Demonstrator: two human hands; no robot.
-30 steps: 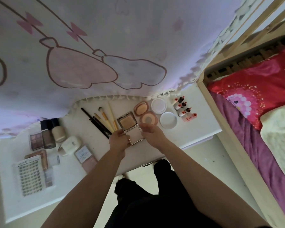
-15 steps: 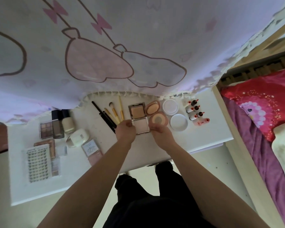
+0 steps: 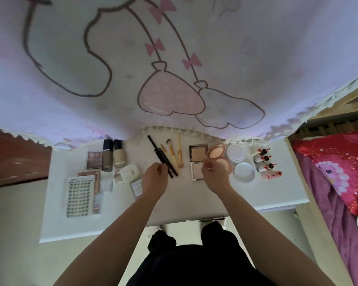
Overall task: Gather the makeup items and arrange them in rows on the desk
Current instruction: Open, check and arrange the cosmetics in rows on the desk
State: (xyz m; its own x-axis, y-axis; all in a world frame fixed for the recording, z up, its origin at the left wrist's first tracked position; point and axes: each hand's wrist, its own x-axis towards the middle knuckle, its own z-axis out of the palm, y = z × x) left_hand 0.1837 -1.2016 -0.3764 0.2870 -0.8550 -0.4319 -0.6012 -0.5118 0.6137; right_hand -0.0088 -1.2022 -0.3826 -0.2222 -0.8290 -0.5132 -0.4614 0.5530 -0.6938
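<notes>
On the white desk (image 3: 262, 195) an open square powder compact (image 3: 197, 154) lies flat, with an open round peach compact (image 3: 215, 151) to its right. My right hand (image 3: 215, 176) hovers over the near halves of both compacts, fingers loosely curled, holding nothing. My left hand (image 3: 155, 179) is to the left with its fingertips beside two black pencils (image 3: 163, 156); I see nothing held in it. Gold-handled brushes (image 3: 172, 151) lie between the pencils and the square compact.
A white jar (image 3: 236, 152), its lid (image 3: 244, 172) and small red-topped bottles (image 3: 262, 159) sit to the right. Foundation bottles (image 3: 113, 154), an eyeshadow palette (image 3: 94, 159), a white case (image 3: 127, 173) and a lash sheet (image 3: 78, 197) lie left. A pink curtain (image 3: 174, 58) overhangs the back; a bed (image 3: 339, 166) stands at right.
Both hands let go of the square compact, which now lies in the row on the desk. My left hand moved left to the black pencils; the right hand stays over the compacts.
</notes>
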